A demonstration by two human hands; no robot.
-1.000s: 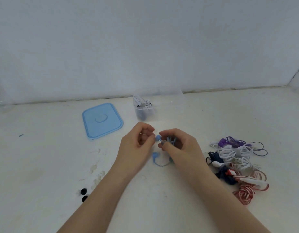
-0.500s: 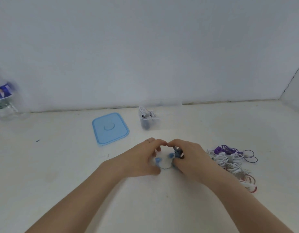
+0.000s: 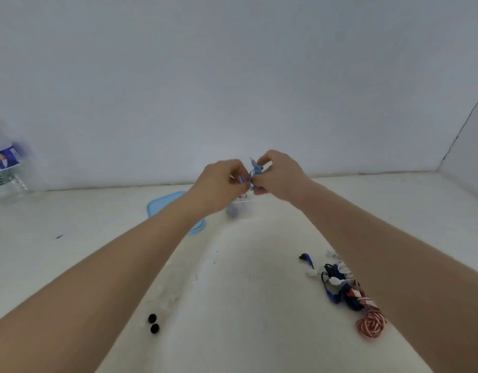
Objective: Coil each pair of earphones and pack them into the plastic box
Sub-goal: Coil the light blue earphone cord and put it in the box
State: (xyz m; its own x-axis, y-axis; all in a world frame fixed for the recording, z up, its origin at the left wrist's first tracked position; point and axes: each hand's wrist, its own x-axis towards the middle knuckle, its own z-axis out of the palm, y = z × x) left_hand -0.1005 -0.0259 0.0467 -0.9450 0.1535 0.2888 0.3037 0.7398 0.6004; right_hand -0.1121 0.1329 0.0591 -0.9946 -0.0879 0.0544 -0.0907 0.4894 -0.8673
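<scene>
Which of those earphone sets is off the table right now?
The light blue earphones, pinched between both hands above the box; the other sets lie heaped on the table.

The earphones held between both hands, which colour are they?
Light blue earphones, in the head view.

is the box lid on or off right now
Off. The blue lid lies flat on the table, left of the hands, partly hidden by the left forearm; the plastic box itself is mostly hidden behind the hands.

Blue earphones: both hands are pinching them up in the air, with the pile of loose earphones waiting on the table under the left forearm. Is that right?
Not quite. The head view shows the left hand and right hand both pinching the blue earphones up in the air, but the pile of loose earphones lies beside the right forearm, not the left.
</scene>
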